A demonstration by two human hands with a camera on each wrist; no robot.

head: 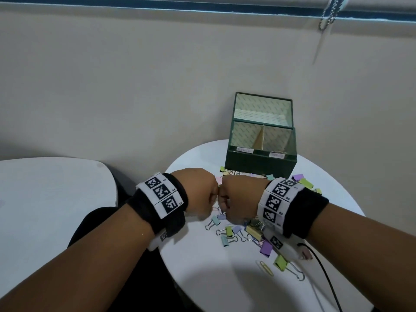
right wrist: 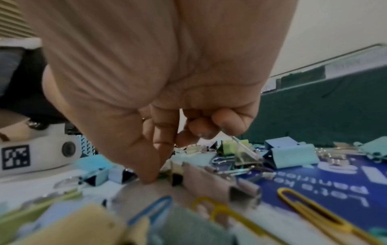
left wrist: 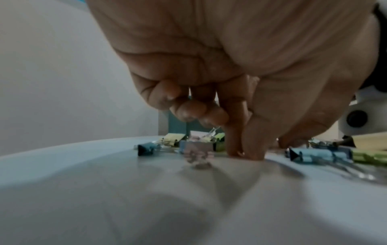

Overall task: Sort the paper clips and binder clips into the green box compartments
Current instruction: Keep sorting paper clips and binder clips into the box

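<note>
The green box (head: 258, 162) stands open at the back of the round white table (head: 213, 278), with two labelled front compartments; its wall also shows in the right wrist view (right wrist: 324, 107). Pastel binder clips (head: 234, 230) and a yellow paper clip (head: 266, 267) lie scattered in front of it. My left hand (head: 203, 210) and right hand (head: 229, 212) are knuckle to knuckle over the pile, fingers curled. Left thumb and index tips (left wrist: 240, 153) meet on the tabletop beside a lavender binder clip (left wrist: 196, 147). Right thumb and index tips (right wrist: 153, 177) press down among the clips. No clip shows between either pair.
A second white table (head: 45, 199) stands to the left across a dark gap. A black cable (head: 324, 273) runs off the right front edge. A blue printed sheet (right wrist: 335, 182) lies under some clips. The wall is close behind the box.
</note>
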